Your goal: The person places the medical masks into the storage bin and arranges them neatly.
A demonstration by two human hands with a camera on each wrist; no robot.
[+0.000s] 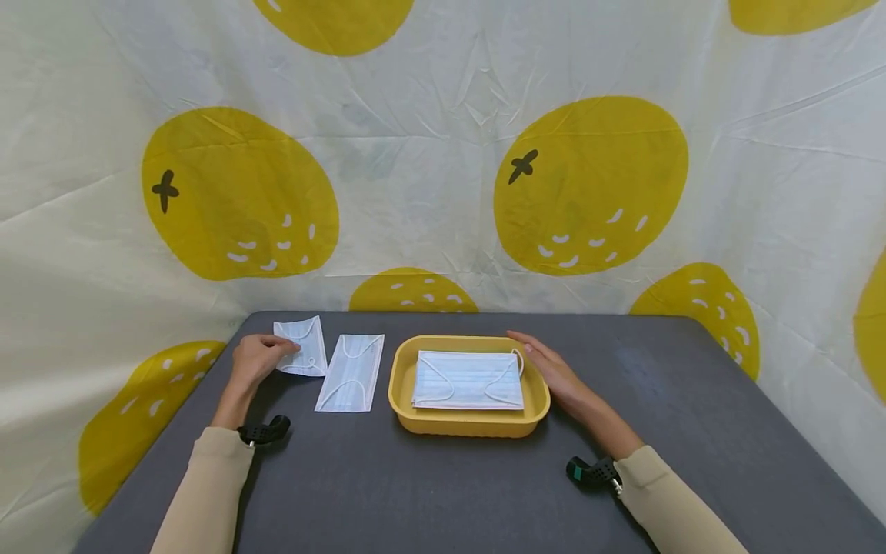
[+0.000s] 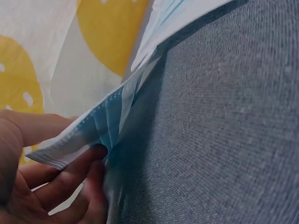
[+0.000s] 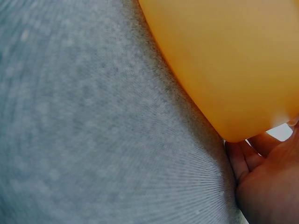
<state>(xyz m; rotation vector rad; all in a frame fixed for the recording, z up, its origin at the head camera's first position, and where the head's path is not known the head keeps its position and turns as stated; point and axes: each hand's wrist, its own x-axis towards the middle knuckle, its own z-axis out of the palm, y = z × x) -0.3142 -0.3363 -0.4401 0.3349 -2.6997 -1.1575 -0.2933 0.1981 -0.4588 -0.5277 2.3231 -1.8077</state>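
Observation:
At the far left of the table, my left hand pinches the left edge of a blue face mask. In the left wrist view that mask slants upward, its edge between thumb and fingers. A second face mask lies flat just to its right. Near the middle stands a yellow tray with face masks lying in it, ear loops on top. My right hand rests against the tray's right end, fingers extended along its side. The right wrist view shows the fingers by the tray's wall.
A dark grey table carries everything. Behind it hangs a white cloth printed with big yellow fruit shapes, close to the table's back edge. Each wrist wears a black camera band, the left one and the right one.

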